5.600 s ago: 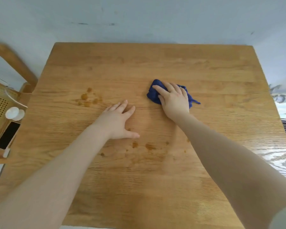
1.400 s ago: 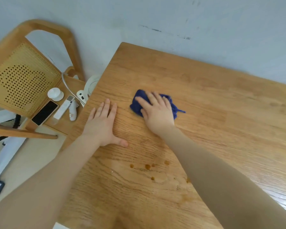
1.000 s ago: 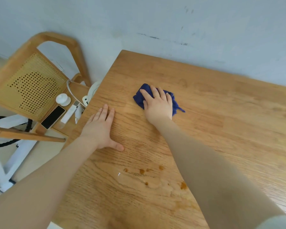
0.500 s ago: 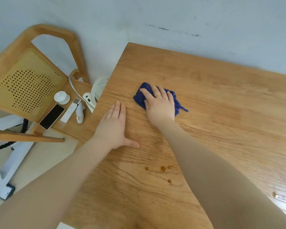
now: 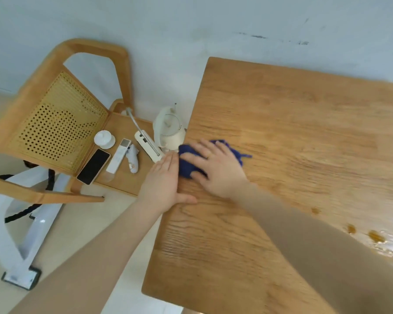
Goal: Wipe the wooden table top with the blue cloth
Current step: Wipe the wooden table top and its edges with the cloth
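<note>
The wooden table top (image 5: 293, 123) fills the right of the view. A bunched dark blue cloth (image 5: 188, 164) lies at the table's left edge, pressed flat under my right hand (image 5: 216, 168). My left hand (image 5: 162, 184) rests flat at that same edge, fingers together, its fingertips touching the cloth and part of the palm hanging past the edge. Brown spots (image 5: 363, 232) and a wet shine mark the wood at the near right.
A wooden chair (image 5: 61, 123) with a cane back stands left of the table. Its seat holds a phone (image 5: 93, 166), a white remote (image 5: 118, 158), a white power strip (image 5: 149, 146), a small white lid (image 5: 104, 139) and a cream kettle (image 5: 169, 130). A white frame (image 5: 11, 234) stands on the floor.
My right hand has slid the cloth left to the table's left edge, beside my left hand. The view has swung left, showing more of the chair and floor.
</note>
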### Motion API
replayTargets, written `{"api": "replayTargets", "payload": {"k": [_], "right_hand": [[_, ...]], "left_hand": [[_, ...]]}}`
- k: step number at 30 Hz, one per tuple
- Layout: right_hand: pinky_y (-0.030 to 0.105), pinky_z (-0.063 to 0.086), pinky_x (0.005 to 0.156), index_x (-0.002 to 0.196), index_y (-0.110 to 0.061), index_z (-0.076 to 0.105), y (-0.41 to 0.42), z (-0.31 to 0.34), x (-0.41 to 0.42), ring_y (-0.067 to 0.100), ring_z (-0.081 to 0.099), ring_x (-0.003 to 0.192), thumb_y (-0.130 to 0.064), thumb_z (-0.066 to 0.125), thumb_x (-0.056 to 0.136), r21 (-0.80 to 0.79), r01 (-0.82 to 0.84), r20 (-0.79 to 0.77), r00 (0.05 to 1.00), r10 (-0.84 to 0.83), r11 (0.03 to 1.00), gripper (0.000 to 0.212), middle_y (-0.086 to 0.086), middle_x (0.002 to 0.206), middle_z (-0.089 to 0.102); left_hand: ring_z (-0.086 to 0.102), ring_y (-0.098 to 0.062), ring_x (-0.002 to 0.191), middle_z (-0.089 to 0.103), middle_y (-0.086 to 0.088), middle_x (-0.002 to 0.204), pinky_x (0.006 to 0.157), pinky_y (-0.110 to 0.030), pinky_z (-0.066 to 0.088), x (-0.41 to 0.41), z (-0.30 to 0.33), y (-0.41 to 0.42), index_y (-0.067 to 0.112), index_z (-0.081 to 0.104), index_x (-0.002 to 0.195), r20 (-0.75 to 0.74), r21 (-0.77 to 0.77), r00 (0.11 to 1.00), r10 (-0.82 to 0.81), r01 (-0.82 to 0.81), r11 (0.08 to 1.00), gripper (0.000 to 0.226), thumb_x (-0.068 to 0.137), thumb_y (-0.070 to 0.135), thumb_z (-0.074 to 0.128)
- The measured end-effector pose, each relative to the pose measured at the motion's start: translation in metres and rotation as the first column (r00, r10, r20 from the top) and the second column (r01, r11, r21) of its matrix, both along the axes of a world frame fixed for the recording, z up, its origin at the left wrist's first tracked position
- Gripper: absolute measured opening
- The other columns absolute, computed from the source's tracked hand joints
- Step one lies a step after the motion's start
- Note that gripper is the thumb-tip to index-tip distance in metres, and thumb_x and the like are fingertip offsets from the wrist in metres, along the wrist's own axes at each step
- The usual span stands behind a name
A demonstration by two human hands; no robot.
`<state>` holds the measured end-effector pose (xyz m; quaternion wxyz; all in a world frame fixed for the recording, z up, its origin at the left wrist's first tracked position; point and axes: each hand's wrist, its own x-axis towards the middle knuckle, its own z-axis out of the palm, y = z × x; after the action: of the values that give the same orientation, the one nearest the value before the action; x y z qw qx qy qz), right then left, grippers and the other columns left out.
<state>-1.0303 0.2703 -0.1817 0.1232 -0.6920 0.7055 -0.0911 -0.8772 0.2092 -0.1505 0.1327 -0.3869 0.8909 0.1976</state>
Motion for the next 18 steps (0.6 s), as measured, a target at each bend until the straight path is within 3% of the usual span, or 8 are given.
{"api": "replayTargets", "payload": {"k": [4,7,11,14,16,18], "right_hand": [[0.044,0.012,0.113,0.139,-0.035,0.036,-0.051,-0.007,-0.025,0.025,0.021,0.14,-0.043,0.04,0.094,-0.051,0.363,-0.026,0.931,-0.365,0.93,0.045,0.0,0.152,0.028],[0.044,0.011,0.114,0.139,-0.035,0.035,-0.069,-0.008,-0.023,0.025,0.017,0.141,-0.043,0.033,0.096,-0.035,0.457,-0.04,0.888,-0.458,0.889,0.044,0.001,0.153,0.026],[0.045,0.019,0.111,0.131,-0.032,0.047,-0.017,-0.002,0.0,0.027,0.029,0.137,-0.039,0.023,0.093,-0.055,0.276,-0.042,0.959,-0.279,0.96,0.046,0.002,0.148,0.037],[0.046,0.024,0.109,0.128,-0.03,0.052,0.028,0.001,0.012,0.028,0.037,0.133,-0.036,0.029,0.091,-0.01,0.086,-0.065,0.994,-0.086,0.996,0.044,0.003,0.144,0.042],[0.045,0.023,0.109,0.129,-0.032,0.051,0.033,0.003,0.008,0.027,0.037,0.134,-0.038,0.028,0.092,0.033,0.034,-0.09,0.995,-0.031,0.999,0.044,0.002,0.145,0.041],[0.048,0.019,0.111,0.133,-0.035,0.045,0.019,0.004,0.003,0.026,0.032,0.137,-0.041,0.023,0.093,0.04,0.092,-0.117,0.989,-0.087,0.995,0.046,0.0,0.148,0.036]], "left_hand": [[0.0,-0.018,0.146,0.0,-0.008,0.159,0.117,-0.029,0.003,0.001,-0.008,0.0,0.007,-0.004,0.149,-0.011,0.008,0.999,-0.042,0.042,0.999,0.128,0.062,0.067,0.067],[0.0,-0.019,0.146,0.001,-0.01,0.158,0.117,-0.03,0.006,-0.001,-0.011,-0.001,0.004,-0.006,0.148,-0.029,0.029,0.998,-0.047,0.047,0.998,0.126,0.065,0.064,0.068],[0.009,-0.018,0.145,0.008,-0.006,0.158,0.117,-0.035,0.02,0.004,-0.012,0.002,0.009,-0.002,0.15,-0.123,0.182,0.991,0.058,-0.035,0.983,0.125,0.063,0.052,0.078],[0.019,-0.018,0.143,0.014,-0.004,0.157,0.114,-0.037,0.027,0.004,-0.014,0.002,0.014,0.002,0.15,-0.179,0.25,0.975,0.129,-0.082,0.965,0.123,0.062,0.047,0.082],[0.016,-0.019,0.144,0.011,-0.005,0.158,0.115,-0.036,0.025,0.003,-0.013,0.004,0.012,-0.001,0.15,-0.176,0.243,0.976,0.126,-0.081,0.967,0.124,0.064,0.047,0.081],[0.014,-0.019,0.144,0.008,-0.005,0.158,0.115,-0.035,0.024,0.004,-0.013,0.003,0.011,-0.004,0.15,-0.185,0.232,0.976,0.116,-0.071,0.97,0.125,0.064,0.048,0.079]]}}
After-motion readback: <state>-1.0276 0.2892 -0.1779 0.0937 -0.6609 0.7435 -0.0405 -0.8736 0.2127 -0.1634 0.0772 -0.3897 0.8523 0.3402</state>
